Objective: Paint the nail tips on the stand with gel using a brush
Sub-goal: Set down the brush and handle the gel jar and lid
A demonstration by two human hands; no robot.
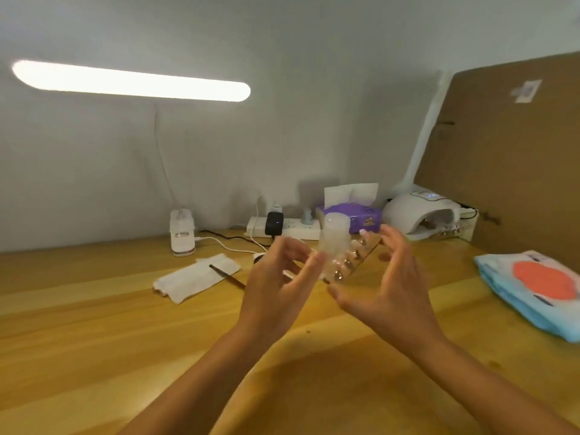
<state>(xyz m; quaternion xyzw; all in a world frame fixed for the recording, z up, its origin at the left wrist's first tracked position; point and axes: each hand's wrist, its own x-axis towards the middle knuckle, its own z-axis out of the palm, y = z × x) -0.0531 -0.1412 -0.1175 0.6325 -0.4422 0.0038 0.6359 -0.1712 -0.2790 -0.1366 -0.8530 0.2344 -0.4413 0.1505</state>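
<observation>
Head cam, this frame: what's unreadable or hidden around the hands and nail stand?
- Clear strip stand with nail tips: motion-blurred; near end covered by the left hand, so tip count and any gel are unclear.
- Translucent white bottle: blurred; cannot tell whether either hand touches it.
- Right hand: blurred; contact with the stand unclear.
- Thin dark brush on the white paper towel: its end runs behind the left hand.
- White dome nail lamp: interior too small to read.
</observation>
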